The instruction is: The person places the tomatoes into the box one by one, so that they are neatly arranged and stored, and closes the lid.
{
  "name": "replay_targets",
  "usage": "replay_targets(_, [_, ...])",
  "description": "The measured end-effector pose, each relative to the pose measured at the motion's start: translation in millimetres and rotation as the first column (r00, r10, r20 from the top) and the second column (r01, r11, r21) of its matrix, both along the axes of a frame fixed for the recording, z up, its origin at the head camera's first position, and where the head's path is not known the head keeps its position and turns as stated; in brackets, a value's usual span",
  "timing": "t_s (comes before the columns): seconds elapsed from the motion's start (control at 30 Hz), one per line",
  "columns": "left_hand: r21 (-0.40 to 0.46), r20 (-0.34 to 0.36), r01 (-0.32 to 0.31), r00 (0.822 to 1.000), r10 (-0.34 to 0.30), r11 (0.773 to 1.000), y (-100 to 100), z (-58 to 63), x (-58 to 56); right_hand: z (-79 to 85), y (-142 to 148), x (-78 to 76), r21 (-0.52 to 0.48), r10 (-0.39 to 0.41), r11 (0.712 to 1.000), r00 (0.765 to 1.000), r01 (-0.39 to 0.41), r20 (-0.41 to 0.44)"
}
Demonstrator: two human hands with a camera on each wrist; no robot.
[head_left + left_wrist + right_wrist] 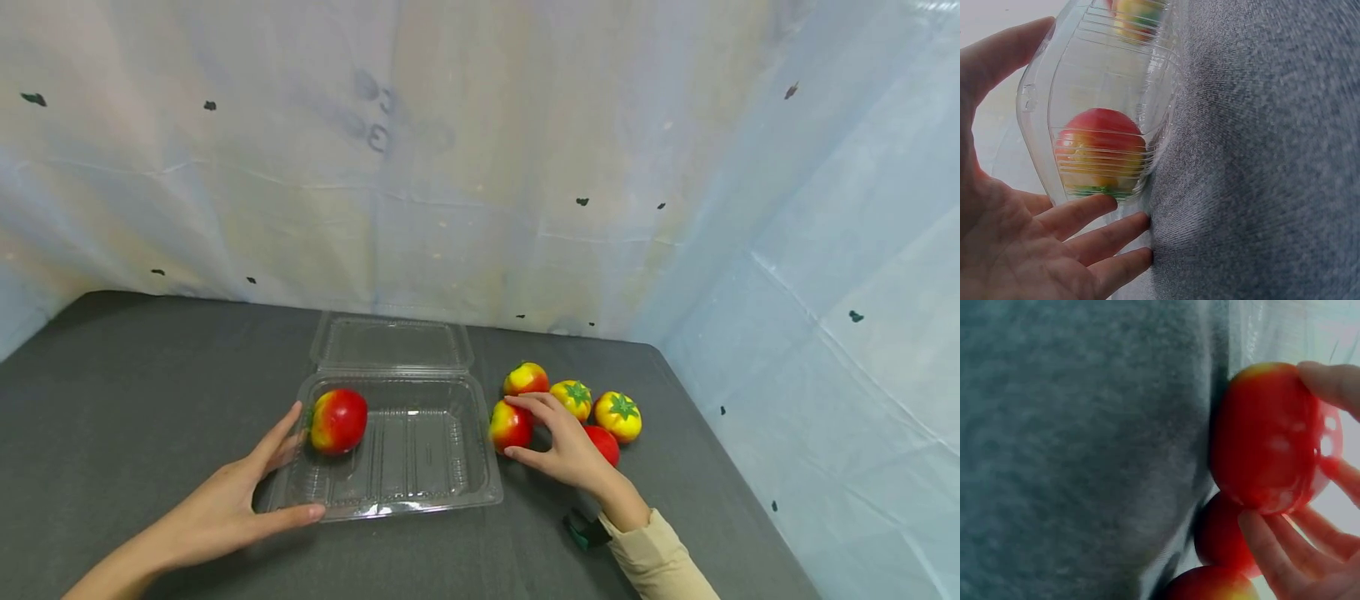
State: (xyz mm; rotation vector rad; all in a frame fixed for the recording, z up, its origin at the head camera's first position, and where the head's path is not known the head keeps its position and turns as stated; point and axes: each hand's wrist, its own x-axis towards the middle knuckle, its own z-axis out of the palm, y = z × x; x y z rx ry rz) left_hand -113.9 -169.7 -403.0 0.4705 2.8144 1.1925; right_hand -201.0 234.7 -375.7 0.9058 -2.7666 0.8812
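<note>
Just right of the opened clear clamshell (pixel 420 506), a red-and-yellow tomato-like fruit (pixel 509 427) is held by the right hand (pixel 561 448) between thumb and fingers; its smooth, glossy, rounded skin is best gripped evenly, while the clamshell's thin, ribbed plastic should be steadied lightly by the widely spread left hand (pixel 234 504).

My right hand (pixel 558 446) covers part of the red-and-yellow fruit (pixel 506 428) it holds, and hides some of the plain red fruit (pixel 603 445) too. The bottom edge cuts off my sleeve (pixel 662 557). I can't tell what the dark green thing (pixel 584 531) next to it is. From my left wrist, the top fruit (pixel 1137 17) is cut off. From my right wrist, the lowest fruit (pixel 1210 585) is cut off and the table (pixel 1079 456) looks blurry.
</note>
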Motion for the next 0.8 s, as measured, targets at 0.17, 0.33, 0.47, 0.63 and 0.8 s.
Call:
replay_targets(0.17, [-0.002,0.002,-0.004,1.0,0.004,1.0,0,0.3,0.9,-3.3,1,2.3,-0.026,-0.047,0.999,0.998,0.048,0.039])
replay_targets(0.33, [0.0,-0.002,-0.006,1.0,0.006,1.0,1,0.9,0.7,-3.7,2,4.1,-0.045,-0.06,0.997,0.997,0.062,0.057])
replay_targets(0.47, [0.004,-0.003,-0.003,1.0,0.004,1.0,1,0.6,0.7,-1.6,4,4.4,-0.038,-0.059,0.997,0.996,0.062,0.066])
replay_targets(0.63, [0.012,0.005,-0.005,1.0,0.005,1.0,2,0.7,1.1,5.1,5,4.1,-0.035,-0.045,0.998,0.997,0.047,0.07])
replay_targets(0.8, [0.014,-0.017,-0.009,1.0,0.009,1.0,2,1.6,2.2,16.3,3,1.0,-0.037,-0.032,0.999,0.999,0.033,0.025])
